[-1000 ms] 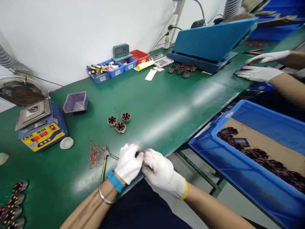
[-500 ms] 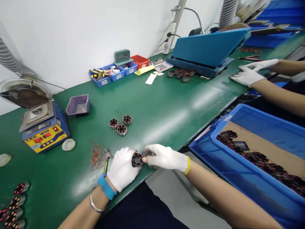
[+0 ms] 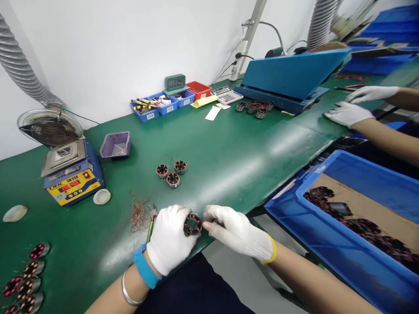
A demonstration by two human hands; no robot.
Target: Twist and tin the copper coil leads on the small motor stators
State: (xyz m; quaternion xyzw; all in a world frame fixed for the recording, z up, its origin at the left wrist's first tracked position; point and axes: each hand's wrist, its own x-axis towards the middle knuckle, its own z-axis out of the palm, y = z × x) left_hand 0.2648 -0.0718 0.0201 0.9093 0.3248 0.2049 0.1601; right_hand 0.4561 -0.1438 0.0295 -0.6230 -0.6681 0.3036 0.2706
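Note:
In the head view, my gloved left hand [image 3: 172, 239] is closed around a motor stator [image 3: 193, 224], a ring with copper windings, its open face turned up toward me. Just right of the ring, my gloved right hand [image 3: 234, 230] has thumb and fingers pinched together, and a thin wire [image 3: 214, 202] loops out above them. Green-handled cutters [image 3: 151, 224] lie beside my left hand, partly hidden by it. A tangle of copper wire scraps [image 3: 139, 213] is left of the cutters. Three more stators [image 3: 173, 179] stand farther back on the green table [image 3: 222, 174].
At left are a blue-yellow heating unit [image 3: 73, 183], a purple tray [image 3: 115, 145] and several stators [image 3: 31, 279]. A blue crate [image 3: 294, 226] of stators stands right, below the table edge. Beyond it, a co-worker's gloved hands [image 3: 350, 114] rest near a blue machine [image 3: 294, 78].
My right hand has drawn slightly away from the stator, and a thin wire now shows above its fingers. The whole view has shifted a little, moving the scene right.

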